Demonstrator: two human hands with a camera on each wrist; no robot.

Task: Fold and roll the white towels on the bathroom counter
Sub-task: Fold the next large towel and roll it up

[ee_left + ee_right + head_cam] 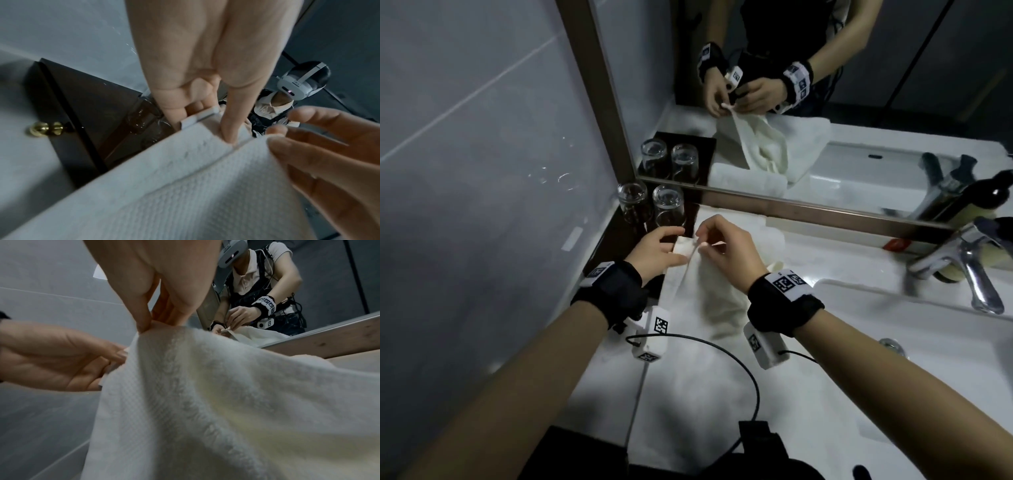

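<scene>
A white towel (714, 291) hangs lifted off the counter, bunched below my hands, its lower part resting on another white towel (688, 370) spread flat on the counter. My left hand (657, 251) pinches one top corner of the lifted towel (185, 170), thumb pressed on the hem. My right hand (722, 245) pinches the neighbouring corner between thumb and fingertips, seen close in the right wrist view on the towel (205, 394). The two hands nearly touch. A rolled white towel (774, 236) lies behind them near the mirror.
Two upturned glasses (650, 205) stand on a dark tray (616, 236) at the back left, just beyond my left hand. A mirror (791, 85) rises behind the counter. The sink basin (893, 308) and chrome faucet (969, 270) lie to the right.
</scene>
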